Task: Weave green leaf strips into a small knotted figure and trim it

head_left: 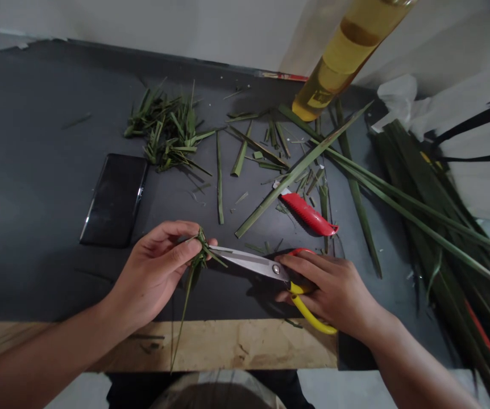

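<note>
L hand [160,268] pinching leaf [202,247], R hand [336,284] palm-down w/ scissors [257,263].

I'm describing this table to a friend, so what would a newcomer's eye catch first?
Probably the scissors in the right hand, tips at the leaf piece pinched in the left hand. Next, the bright red tool lying beyond the right hand, then the tall amber bottle at the back right.

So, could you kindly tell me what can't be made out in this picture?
Head view:
Bottle: top cut off by the upper edge.
Scissors: handles partly hidden by the right hand.
Leaf piece: partly hidden by the left hand.
Bag: lettering cut off by the right edge.
</note>
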Motion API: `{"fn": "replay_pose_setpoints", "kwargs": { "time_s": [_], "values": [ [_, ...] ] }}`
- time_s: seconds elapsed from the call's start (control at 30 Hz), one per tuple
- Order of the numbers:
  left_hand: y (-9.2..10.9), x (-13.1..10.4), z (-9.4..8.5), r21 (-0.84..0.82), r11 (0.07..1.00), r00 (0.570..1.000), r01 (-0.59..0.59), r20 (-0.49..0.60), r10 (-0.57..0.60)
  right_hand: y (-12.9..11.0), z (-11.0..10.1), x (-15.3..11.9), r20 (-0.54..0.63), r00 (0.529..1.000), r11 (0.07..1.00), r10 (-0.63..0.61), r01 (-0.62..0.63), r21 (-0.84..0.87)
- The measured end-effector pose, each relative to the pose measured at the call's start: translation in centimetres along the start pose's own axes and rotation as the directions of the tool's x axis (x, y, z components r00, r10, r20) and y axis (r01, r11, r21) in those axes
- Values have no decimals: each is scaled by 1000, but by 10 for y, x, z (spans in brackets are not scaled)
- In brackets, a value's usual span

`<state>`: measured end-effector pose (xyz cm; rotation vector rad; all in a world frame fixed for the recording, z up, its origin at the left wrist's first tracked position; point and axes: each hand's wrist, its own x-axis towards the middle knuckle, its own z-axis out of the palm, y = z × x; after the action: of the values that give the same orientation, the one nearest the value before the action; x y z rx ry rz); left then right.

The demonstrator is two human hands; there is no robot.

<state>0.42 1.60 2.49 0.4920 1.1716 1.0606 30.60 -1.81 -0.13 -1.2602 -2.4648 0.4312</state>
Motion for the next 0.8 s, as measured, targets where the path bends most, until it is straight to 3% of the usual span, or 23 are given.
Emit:
{"fn": "replay_pose_setpoints", "kwargs": {
  "time_s": [0.2, 0.47, 0.57, 0.63, 0.7, 0.8],
  "values": [
    [0, -1, 0, 11, 999, 999, -32, 11, 32, 0, -2, 1, 7, 1000, 1000, -23, 23, -6],
    [5, 1, -2, 26, 996, 997, -80, -21, 80, 7, -10, 3, -30, 999, 999, 35, -36, -38],
    [5, 2, -2, 17, 998, 997, -68, -21, 68, 18, -26, 2, -114, 983, 985, 146, -155, -75],
    [4, 1, -1, -1, 999, 999, -41, -18, 41, 28, -40, -2, -224, 941, 945, 253, -289, -150],
    [3, -1, -1, -8, 1000, 1000, 0, 5, 0, 42, -52, -11, -308, 881, 849, 360, -446, -282],
    [2, -4, -1, -7, 997, 995, 71, 69, -70, 70, -64, -35, -264, 851, 730, 455, -526, -437]
  ]
}}
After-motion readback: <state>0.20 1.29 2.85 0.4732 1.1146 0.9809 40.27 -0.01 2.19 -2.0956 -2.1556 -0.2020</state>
